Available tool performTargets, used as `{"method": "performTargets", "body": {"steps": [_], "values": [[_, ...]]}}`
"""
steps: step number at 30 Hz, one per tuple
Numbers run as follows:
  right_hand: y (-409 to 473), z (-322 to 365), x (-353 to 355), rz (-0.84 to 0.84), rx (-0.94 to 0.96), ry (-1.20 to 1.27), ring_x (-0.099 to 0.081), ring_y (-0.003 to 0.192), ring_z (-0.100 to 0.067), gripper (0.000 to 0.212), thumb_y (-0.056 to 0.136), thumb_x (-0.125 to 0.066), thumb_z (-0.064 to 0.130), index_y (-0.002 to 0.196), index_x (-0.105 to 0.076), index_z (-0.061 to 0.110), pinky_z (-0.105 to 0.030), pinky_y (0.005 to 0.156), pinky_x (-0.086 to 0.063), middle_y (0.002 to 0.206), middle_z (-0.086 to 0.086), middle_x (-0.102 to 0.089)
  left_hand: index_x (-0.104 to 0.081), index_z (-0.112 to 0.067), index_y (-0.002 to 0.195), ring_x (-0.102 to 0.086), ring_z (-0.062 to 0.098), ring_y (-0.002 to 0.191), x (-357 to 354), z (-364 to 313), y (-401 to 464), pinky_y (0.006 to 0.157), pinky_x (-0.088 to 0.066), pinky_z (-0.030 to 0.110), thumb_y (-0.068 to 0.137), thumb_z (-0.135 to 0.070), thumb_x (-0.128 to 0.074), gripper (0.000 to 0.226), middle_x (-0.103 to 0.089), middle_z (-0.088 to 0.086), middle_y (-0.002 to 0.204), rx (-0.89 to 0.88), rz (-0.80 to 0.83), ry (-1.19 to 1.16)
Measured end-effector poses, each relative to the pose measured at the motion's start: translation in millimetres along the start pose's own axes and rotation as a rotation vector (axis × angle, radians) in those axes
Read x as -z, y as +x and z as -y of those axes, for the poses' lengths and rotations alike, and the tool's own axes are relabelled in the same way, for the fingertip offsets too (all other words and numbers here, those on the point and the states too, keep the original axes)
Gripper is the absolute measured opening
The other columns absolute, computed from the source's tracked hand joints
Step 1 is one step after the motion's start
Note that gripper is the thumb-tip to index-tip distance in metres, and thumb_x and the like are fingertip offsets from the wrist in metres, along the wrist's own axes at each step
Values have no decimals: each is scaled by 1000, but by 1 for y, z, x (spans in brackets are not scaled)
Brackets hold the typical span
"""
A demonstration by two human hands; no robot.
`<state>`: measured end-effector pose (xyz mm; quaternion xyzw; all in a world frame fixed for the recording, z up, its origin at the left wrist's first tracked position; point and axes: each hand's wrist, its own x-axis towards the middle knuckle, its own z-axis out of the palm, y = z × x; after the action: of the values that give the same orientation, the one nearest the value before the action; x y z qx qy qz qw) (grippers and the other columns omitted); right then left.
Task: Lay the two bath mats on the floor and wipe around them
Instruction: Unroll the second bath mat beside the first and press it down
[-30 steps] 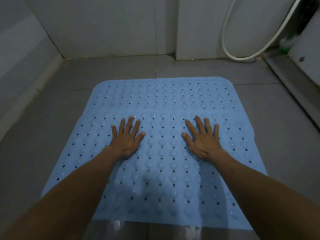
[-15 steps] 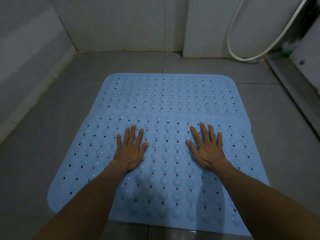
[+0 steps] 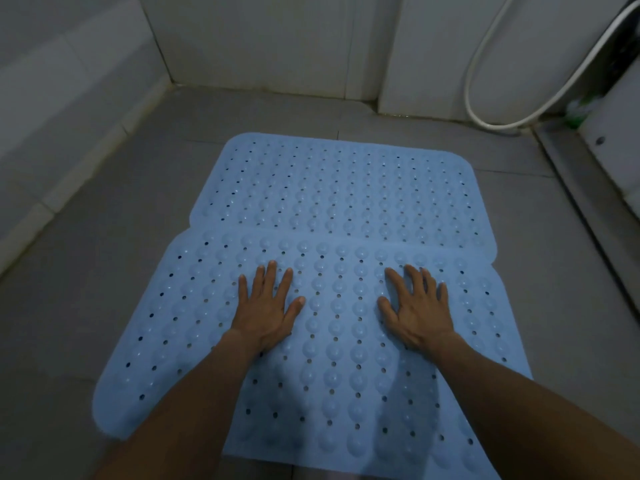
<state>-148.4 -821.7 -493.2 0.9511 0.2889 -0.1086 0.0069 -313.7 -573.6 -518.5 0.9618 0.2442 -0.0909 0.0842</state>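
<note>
I see both mats laid flat on the grey tiled floor (image 3: 104,258). The near bath mat (image 3: 332,358) overlaps the near edge of the far bath mat (image 3: 332,188), so that strip of the far one is hidden from me. My left hand (image 3: 266,313) and right hand (image 3: 417,315) both lie palm down on the near mat, fingers (image 3: 271,275) straight and spread, pressing flat and gripping nothing. My forearms cover part of the near mat, and its closest edge and right corner run out of the bottom of the view. Both mats are pale blue with rows of bumps and small holes; I can read no brand, label or writing on either. A white hose (image 3: 485,109) loops down the wall at upper right, its upper ends cut off by the frame. Beside it is something green (image 3: 576,114), too blurred for me to identify. The light is dim, and the wall tiles (image 3: 259,39) show little detail.
</note>
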Motion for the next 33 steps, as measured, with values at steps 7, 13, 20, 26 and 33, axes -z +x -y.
{"method": "performTargets", "body": {"steps": [7,13,20,26,33], "values": [[8,27,19,19,-111,-2,-5,152,-36,73,88,-8,79,153,3,50,-70,114,1,164,-8,-3,-23,-26,151,-23,32,140,30,1,16,120,0,52,95,-62,-13,67,-28,15,151,-71,-174,6],[-3,22,3,135,-71,36,27,150,-32,68,82,2,84,140,29,61,-71,110,15,161,6,35,31,-45,140,27,31,145,19,9,13,111,16,65,81,-79,6,72,34,0,156,-58,8,6],[-27,26,1,184,-80,12,26,150,-32,69,83,-1,83,141,27,60,-71,111,13,161,5,34,40,-44,133,30,33,143,-3,15,-7,110,16,66,77,-78,14,71,37,1,154,-46,28,17],[-36,31,3,180,-77,4,27,150,-32,70,83,0,84,141,30,60,-71,112,13,161,5,34,39,-43,134,32,32,142,-4,18,-13,109,18,66,79,-78,11,71,38,1,154,-49,34,1],[-24,33,8,191,-77,21,26,150,-32,69,81,-1,85,139,30,62,-72,112,12,161,6,35,36,-41,137,32,32,142,0,19,-7,109,18,65,79,-76,13,71,37,2,154,-32,46,3]]}}
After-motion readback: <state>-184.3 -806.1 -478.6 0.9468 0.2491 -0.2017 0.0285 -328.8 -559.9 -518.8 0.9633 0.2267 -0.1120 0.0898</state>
